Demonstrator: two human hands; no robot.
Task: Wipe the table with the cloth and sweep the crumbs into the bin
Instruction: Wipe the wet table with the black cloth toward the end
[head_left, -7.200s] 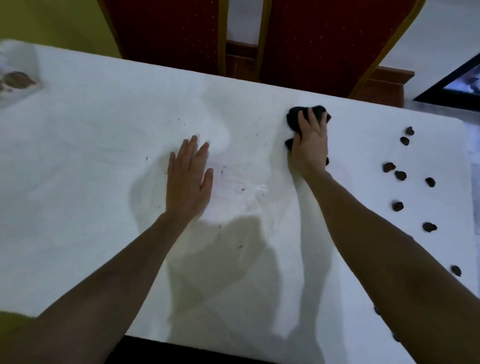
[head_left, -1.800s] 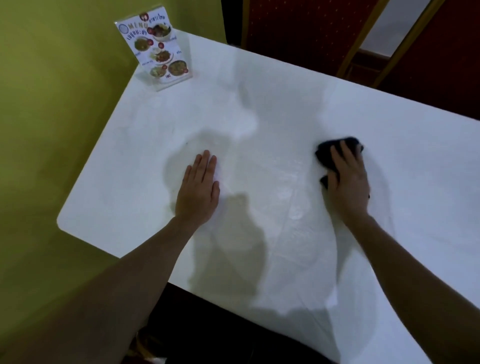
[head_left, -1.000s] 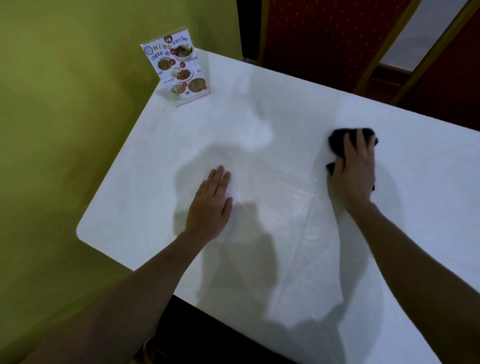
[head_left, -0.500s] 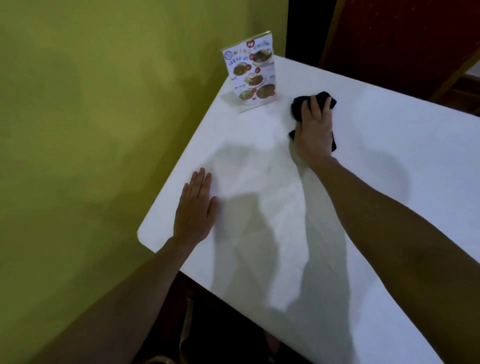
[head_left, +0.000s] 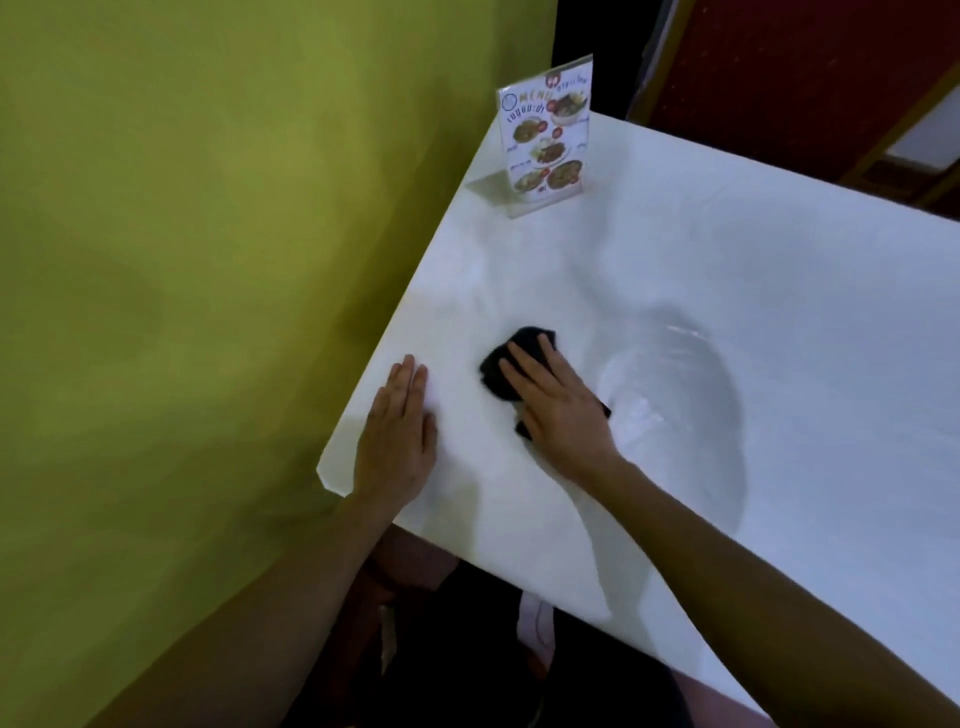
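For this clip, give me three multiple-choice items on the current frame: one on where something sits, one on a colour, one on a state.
1. Where does the menu stand sit?
A. At the table's far end by the wall
B. Under the left hand
C. On a chair

2. What colour is the cloth?
A. White
B. Black
C. Yellow

3. How is the left hand placed?
A. Gripping the cloth
B. Raised off the table
C. Flat, palm down on the table

Key: 1 A, it stands upright near the green wall; 2 B, it shows dark under the right hand; 3 C, fingers extended on the white surface.
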